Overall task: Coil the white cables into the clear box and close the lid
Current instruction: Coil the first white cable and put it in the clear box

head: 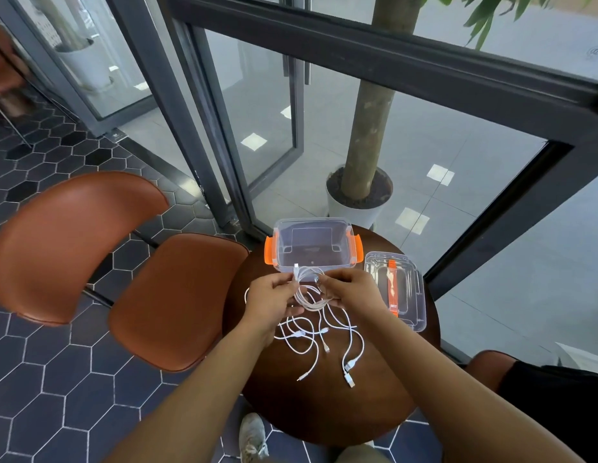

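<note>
Pinching coiled cable (310,306) in left hand (267,297) and right hand (354,289) to hold loops together, with clear box (312,221) open at 12 o'clock.

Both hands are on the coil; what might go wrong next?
The white cable coil pinched between left hand and right hand may spring loose when dropped into the clear box. The loose cables crossed beneath might snag. The lid lies near the table edge and could be knocked off.
</note>
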The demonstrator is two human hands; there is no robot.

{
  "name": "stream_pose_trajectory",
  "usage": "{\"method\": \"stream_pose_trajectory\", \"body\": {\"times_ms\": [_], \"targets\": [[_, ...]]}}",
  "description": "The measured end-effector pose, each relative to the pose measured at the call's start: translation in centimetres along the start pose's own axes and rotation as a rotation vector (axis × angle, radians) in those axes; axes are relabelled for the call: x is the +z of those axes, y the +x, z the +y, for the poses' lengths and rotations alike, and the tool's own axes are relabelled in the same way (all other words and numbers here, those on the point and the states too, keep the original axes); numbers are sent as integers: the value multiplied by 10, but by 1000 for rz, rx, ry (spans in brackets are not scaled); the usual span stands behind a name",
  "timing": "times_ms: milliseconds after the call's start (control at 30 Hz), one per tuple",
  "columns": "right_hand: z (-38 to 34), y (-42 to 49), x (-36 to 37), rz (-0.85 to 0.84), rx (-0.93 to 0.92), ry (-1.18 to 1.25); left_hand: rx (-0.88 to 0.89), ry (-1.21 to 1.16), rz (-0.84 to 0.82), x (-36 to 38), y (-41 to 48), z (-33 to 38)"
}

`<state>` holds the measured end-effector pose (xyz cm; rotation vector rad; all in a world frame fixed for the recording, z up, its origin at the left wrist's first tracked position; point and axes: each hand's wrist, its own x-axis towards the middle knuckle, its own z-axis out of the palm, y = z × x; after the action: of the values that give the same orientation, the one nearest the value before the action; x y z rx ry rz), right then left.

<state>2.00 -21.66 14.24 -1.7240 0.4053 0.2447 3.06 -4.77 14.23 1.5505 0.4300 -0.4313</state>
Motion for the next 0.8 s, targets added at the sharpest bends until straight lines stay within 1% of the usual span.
{"method": "stream_pose_trajectory", "body": {"times_ms": [167,333,433,500,567,700,800], "targets": [[8,3,-15,-79,40,102,-1,6,13,9,3,0],[19,14,-29,-120,90,123,17,46,46,24,4,-3],[25,22,-33,-182,178,297,30,76,92,34,9,-6],[28,28,-33,-189,239,417,14,81,105,38,17,-9],[27,34,-31,-173,257,458,5,109,96,38,26,-8],[18,57,-21,-108,236,348,44,241,67,30,61,-2],[9,84,-7,-42,207,248,80,291,45,23,93,10]]}}
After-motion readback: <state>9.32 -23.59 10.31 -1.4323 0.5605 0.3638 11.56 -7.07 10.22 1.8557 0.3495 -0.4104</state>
